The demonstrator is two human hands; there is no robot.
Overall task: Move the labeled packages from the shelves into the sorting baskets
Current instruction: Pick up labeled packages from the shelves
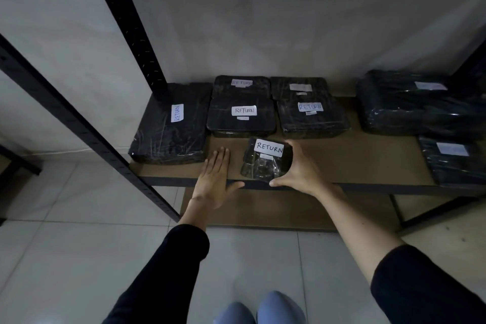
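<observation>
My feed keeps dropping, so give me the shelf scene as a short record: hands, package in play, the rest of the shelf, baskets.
right hand: right hand grips the small RETURN package, fingers and thumb curled round its right side
left hand: left hand is flat, fingers straight, on the shelf edge beside that package, not touching it
package in play: on the shelf, near the front edge
rest of shelf: seven other wrapped packages; four read RETURN, three labels are too blurred to read
baskets: none in view

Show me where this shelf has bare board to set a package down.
Bare board lies right of the small package, bordered by the back row and the far-right packages. A narrow patch sits under the left hand. The back-left is crowded.
</observation>
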